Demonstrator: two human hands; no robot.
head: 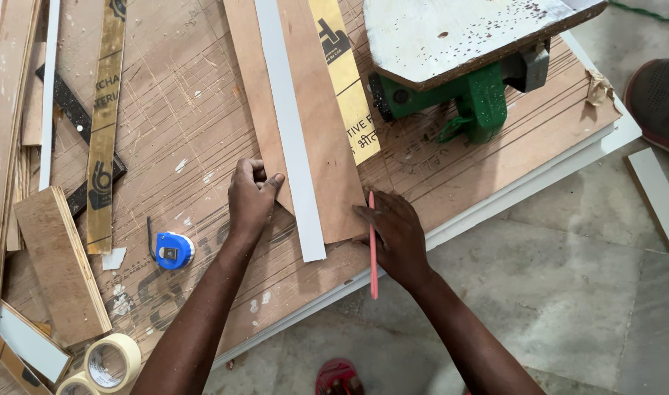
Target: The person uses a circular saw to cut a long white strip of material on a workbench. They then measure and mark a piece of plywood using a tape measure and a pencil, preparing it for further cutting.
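While the left hand point(251, 196) pins the plywood strip point(305, 124) (fingers curled), right hand point(394, 235) fingers pinch a red pencil point(372, 245).

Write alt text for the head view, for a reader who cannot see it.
Seen from above, a person's left hand presses a brown board strip with a white strip on it against a scratched plywood sheet, while the right hand holds a red pencil at the strip's edge. A blue tape measure and masking tape rolls lie to the left.
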